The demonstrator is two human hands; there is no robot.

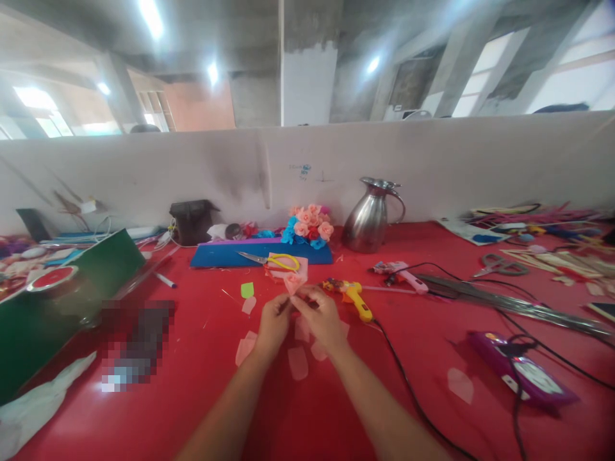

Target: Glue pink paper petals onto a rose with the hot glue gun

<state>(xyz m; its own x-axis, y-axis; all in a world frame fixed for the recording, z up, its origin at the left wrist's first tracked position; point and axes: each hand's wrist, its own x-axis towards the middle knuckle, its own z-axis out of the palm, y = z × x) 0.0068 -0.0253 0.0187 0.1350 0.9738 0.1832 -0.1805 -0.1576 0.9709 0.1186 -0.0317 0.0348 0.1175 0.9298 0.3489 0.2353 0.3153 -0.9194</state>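
Note:
A small pink paper flower (293, 282) stands upright between my two hands, which pinch it low down. My left hand (275, 320) is closed at its base with the fingertips together. From the other side my right hand (318, 312) presses thumb and fingers to the same spot. Loose pink petal pieces (298, 363) lie on the red table (211, 397) below and beside my hands. Just beyond them are yellow-handled scissors (283, 261) on pink paper. To the right of my right hand lies a yellow glue gun (358, 301).
Behind are a blue board (216, 255), a bunch of paper flowers (310, 225) and a steel jug (368, 218). On the right lie a pink glue gun (410, 278), a purple power strip (523, 371) and cords. A green board (43, 326) stands at left.

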